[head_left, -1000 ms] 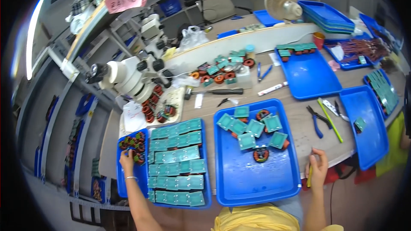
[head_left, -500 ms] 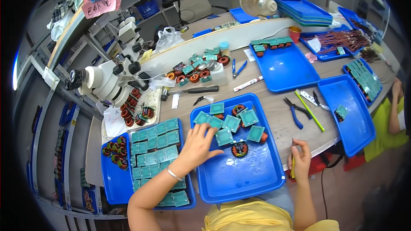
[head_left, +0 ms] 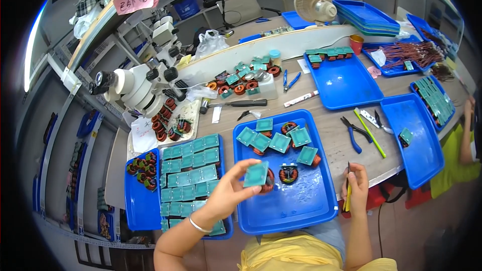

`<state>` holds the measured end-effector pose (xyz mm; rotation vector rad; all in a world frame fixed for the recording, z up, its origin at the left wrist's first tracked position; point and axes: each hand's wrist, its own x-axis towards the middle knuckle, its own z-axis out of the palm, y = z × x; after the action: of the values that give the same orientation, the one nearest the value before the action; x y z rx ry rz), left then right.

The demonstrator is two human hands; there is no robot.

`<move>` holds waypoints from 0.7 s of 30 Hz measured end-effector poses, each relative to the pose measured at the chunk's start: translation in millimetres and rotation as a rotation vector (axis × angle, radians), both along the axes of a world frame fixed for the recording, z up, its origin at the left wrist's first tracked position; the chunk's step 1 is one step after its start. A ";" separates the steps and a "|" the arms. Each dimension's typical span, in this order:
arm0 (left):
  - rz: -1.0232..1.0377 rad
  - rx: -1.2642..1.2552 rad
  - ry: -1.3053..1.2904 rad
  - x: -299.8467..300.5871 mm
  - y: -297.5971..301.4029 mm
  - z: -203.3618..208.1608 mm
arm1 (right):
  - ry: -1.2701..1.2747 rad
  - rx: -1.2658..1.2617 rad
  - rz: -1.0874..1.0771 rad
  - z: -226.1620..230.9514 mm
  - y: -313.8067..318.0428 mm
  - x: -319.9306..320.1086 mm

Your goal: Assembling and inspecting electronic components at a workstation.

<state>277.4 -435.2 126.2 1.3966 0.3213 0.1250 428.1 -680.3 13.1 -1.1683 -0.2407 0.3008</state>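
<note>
My left hand grips a toroidal coil with a green circuit board on it, its red-brown winding peeking out beside the fingers. Under it lies a blue tray, where several similar board-topped coils rest toward the far end. One coil there stands with its winding facing me. Right of this tray, my right hand is closed around a slim tool with a yellow handle and a thin dark tip pointing up; its exact kind I cannot make out.
Left of me, a blue tray carries rows of green boards, beside a smaller tray of coils. A microscope and a hammer are behind. Pliers, a yellow-green stick and more trays lie right. Another person's arm shows far right.
My left hand has picked up a board-topped coil from the tray and lifted it nearer to me. The right hand still holds its tool. The whole view has shifted slightly.
</note>
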 end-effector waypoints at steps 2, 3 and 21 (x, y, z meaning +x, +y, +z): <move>-0.034 -0.125 -0.034 -12.2 -13.0 4.5 | 0.040 0.023 0.090 12.1 -0.2 -8.7; -0.074 -0.255 -0.064 -17.3 -21.5 3.6 | 0.044 0.021 0.080 23.2 0.2 -17.6; -0.094 -0.380 -0.139 -48.6 -79.2 -26.2 | -0.422 -0.165 0.546 110.7 12.4 -73.2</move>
<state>228.8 -514.5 100.0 1.0183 0.1528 0.0776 354.9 -667.9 123.8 -1.3098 -0.9270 0.5575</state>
